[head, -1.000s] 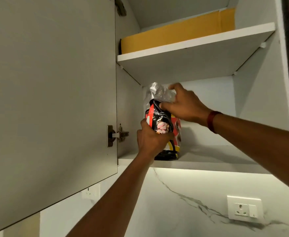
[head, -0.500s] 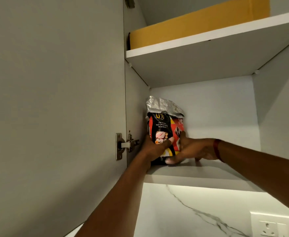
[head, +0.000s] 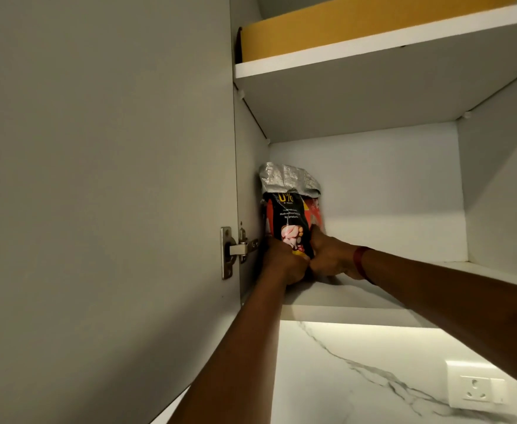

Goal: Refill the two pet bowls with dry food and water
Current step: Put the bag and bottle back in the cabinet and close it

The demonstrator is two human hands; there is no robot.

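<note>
On the lower shelf (head: 373, 296), left hand (head: 284, 266) and right hand (head: 327, 258) curl fingers round the food bag (head: 290, 209) low down, likely to bear its weight

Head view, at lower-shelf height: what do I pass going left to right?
In order: door → hinge → left hand → right hand → wristband → right wall. Both hands hold the bag, which spans them, so it has no clear slot.
</note>
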